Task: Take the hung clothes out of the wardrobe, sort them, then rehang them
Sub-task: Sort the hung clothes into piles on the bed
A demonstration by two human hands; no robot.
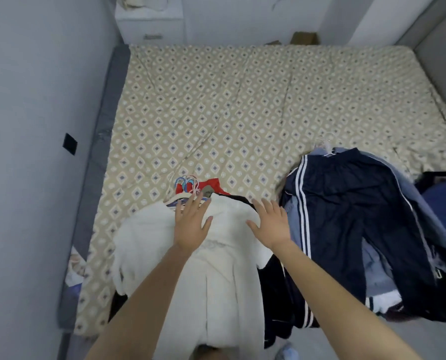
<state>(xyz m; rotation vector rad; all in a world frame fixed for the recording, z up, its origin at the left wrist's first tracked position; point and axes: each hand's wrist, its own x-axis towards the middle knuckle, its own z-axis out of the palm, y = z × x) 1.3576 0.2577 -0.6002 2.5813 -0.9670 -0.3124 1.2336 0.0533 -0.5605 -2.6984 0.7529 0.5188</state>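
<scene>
The person's left hand (190,224) and right hand (271,226) lie side by side on the shoulders of a white top (224,281). All fingers are straight and spread wide, gripping nothing. Whether the palms press down or only skim the cloth cannot be told from this angle.

The top crowns a stack of hung clothes at the near edge of the bed (242,100), with a bunch of coloured hanger hooks (186,181) and a red garment (212,184) showing at its far end. A second heap lies just to the right, topped by navy striped track trousers (346,203).

Risks from here:
- Both piles droop over the bed's edge, so a firm smoothing push could probably drag the stack down to the floor (333,341).
- A black garment (274,287) under the white top touches the navy heap. The sorted groups could mix there.
- The hooks sit bunched together, so lifting one hanger may snag its neighbours and pull clothes off.
</scene>
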